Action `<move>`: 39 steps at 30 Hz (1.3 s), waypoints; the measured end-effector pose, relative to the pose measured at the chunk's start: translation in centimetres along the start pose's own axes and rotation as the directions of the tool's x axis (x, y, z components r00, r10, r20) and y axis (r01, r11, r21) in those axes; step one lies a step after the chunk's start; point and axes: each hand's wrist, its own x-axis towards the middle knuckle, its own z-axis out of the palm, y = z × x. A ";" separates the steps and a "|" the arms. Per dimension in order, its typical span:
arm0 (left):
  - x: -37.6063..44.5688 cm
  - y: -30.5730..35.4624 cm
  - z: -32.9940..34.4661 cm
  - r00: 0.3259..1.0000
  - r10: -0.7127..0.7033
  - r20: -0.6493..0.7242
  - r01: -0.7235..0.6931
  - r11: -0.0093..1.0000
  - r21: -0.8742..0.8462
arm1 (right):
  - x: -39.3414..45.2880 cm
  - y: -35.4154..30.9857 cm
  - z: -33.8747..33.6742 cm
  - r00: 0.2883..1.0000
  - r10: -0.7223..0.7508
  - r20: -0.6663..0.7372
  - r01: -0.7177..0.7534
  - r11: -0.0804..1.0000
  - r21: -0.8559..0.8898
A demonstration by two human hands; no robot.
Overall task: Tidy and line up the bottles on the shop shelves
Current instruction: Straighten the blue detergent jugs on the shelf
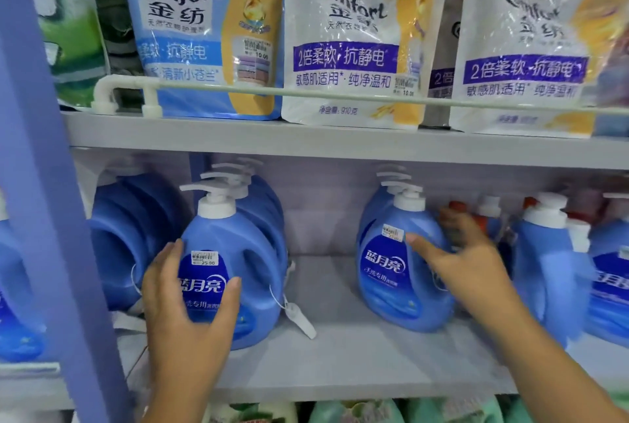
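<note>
Head camera (worn) faces the shelf (340, 347) close up, looking slightly downward.

Shop shelving — pale grey metal shelf boards (340, 142), a blue-violet upright post (44, 184) at left, a white guard rail (272, 91) along the upper shelf's front edge — lit evenly, pale back panel (323, 218) behind.
</note>
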 end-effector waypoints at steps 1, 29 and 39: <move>0.3 -0.1 0.1 1.000 -0.019 0.006 0.019 1.000 0.002 | 0.1 0.5 0.4 0.997 0.024 0.074 -0.025 1.000 0.013; 2.2 -0.9 -0.6 0.929 -0.344 0.135 0.368 0.897 -0.244 | 10.9 -3.7 16.2 0.864 -0.066 0.500 0.278 0.889 -0.364; 2.4 -0.6 -0.6 0.921 -0.358 0.152 0.385 0.898 -0.214 | 10.3 -2.8 16.8 0.899 -0.111 0.424 0.287 0.880 -0.379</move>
